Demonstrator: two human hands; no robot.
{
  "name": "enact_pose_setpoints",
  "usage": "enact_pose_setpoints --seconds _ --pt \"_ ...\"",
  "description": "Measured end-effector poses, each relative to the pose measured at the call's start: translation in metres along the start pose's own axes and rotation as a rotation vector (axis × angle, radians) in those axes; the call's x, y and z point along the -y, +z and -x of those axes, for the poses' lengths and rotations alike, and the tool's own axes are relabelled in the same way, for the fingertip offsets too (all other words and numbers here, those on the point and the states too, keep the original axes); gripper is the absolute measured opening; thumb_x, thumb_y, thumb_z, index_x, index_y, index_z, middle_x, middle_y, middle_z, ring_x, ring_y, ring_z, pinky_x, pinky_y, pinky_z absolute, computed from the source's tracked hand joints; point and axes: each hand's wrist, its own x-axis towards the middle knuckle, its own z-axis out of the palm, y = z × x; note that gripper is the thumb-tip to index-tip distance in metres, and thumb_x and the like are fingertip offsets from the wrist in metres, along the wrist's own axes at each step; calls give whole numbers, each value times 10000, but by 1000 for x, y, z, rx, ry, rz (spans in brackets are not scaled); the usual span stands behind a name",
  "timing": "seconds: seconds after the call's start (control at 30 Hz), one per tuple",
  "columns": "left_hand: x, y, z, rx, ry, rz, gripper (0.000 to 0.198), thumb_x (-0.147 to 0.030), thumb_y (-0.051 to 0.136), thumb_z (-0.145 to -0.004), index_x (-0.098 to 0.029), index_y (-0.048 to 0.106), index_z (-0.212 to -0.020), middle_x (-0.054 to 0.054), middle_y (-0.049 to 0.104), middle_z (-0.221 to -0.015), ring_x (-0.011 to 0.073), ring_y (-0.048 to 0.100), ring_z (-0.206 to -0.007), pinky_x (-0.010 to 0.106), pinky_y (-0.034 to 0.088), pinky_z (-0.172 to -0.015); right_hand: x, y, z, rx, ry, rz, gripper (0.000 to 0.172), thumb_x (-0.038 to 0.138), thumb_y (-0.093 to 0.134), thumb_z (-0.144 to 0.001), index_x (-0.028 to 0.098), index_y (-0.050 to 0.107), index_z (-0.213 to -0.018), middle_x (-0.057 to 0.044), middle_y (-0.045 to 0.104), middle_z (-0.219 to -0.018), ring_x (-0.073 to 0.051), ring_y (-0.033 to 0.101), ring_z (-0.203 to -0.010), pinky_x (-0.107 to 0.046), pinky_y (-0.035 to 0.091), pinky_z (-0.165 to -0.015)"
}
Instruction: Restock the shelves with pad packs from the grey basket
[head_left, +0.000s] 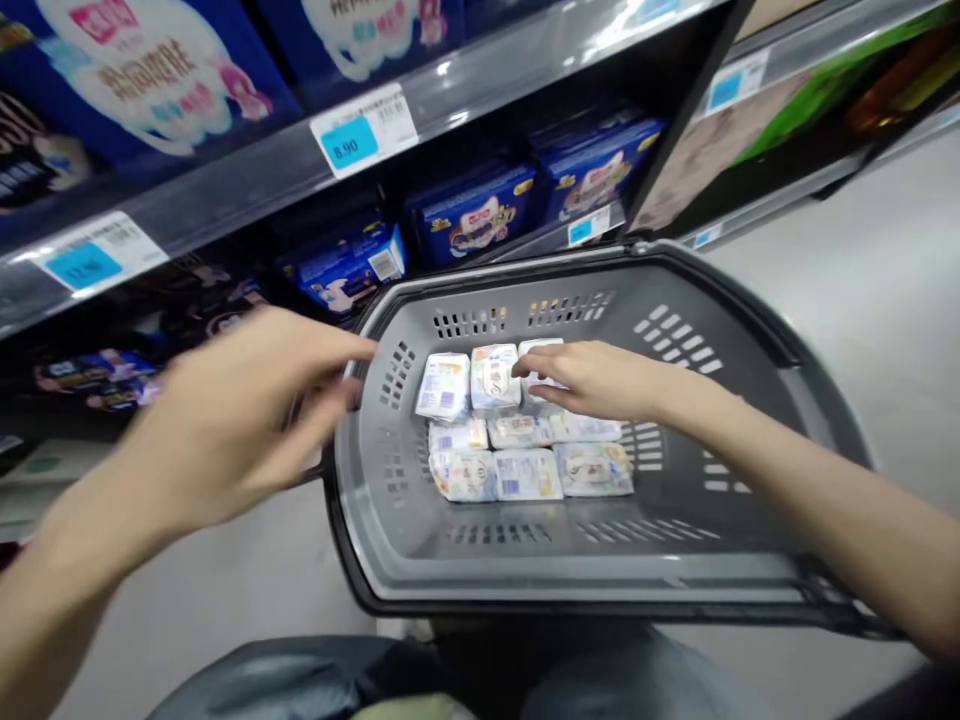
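A grey shopping basket (525, 575) with a black handle rim holds several small white tissue packs (525, 474) in rows at its left end. My right hand (592, 378) reaches in over the right side, its fingers bent and apart on top of the upper right pack (541, 350), touching it without wrapping round it. At the basket's left rim is my left hand (247, 410), blurred by motion, thumb and fingers apart with nothing seen between them. Whether its fingertips touch the rim is hard to tell.
Shelves with blue boxes (480, 215) and price labels (365, 130) run along the top and left, close behind the basket. A shelf edge (247, 190) crosses above my left hand. Pale floor (892, 300) shows at the right. My knees (277, 680) are below the basket.
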Motion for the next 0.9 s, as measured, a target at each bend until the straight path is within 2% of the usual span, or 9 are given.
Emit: enact_pose_setpoints --seconds 0.03,0.1,0.17,0.23,0.33,0.43,0.5,0.7,0.9 --pt "-14 21 -7 212 89 33 522 -466 661 -733 -385 609 -1247 -32 682 -1160 347 548 -1318 518 456 -1161 -5 5 -1 25 7 9 328 327 405 -1012 166 598 -1223 -92 672 -1139 -246 692 -960 -385 547 -810" --pt "-34 70 -25 443 189 116 479 -461 700 -749 -308 629 -1198 22 689 -1134 345 585 -1274 492 465 -1139 -16 15 -2 72 32 31 361 341 473 -981 147 560 -1274 -110 655 -1193 -269 682 -1031 -390 552 -830" --pt "-40 120 -47 488 200 159 383 -466 674 -813 -250 648 -1128 62 693 -1108 348 602 -1248 485 467 -1109 -30 24 -2 87 81 61 488 389 565 -933 117 505 -1334 -141 623 -1249 -317 648 -1117 -426 550 -873" --pt "-33 160 -67 567 203 131 365 -438 715 -801 -218 664 -1088 83 688 -1152 371 586 -1256 504 411 -1135 -46 34 -2 62 129 85 659 465 644 -871 95 455 -1382 -161 594 -1275 -365 601 -1187 -476 531 -929" --pt "-7 191 -89 695 267 81 468 -414 758 -761 -217 655 -1173 70 630 -1328 377 526 -1312 488 333 -1178 -71 50 -2 21 180 88 896 597 695 -778 76 383 -1438 -183 547 -1319 -418 542 -1247 -550 482 -996" --pt "16 196 -99 670 246 164 550 -409 769 -746 -216 641 -1245 59 640 -1312 360 530 -1303 462 331 -1175 -87 64 -4 45 246 90 1085 653 726 -701 54 291 -1494 -236 458 -1421 -481 465 -1308 -626 423 -1038" --pt "21 193 -101 660 230 203 568 -392 792 -721 -215 652 -1243 57 673 -1239 355 565 -1260 457 357 -1152 -88 70 -8 69 284 94 1157 640 754 -670 36 245 -1515 -263 411 -1463 -500 420 -1331 -650 394 -1056" --pt "-2 184 -93 669 244 119 535 -348 762 -741 -206 657 -1246 66 672 -1250 325 591 -1245 379 417 -1099 -69 73 -19 97 343 181 1246 608 800 -624 47 176 -1545 -273 393 -1464 -486 383 -1342 -613 403 -1056" --pt "-23 165 -90 835 391 -310 606 -357 486 -940 -162 387 -1505 145 480 -1508 270 497 -1347 357 387 -1113 -58 75 -24 151 422 274 1357 602 867 -545 97 144 -1576 -285 370 -1488 -457 382 -1342 -582 412 -1054"
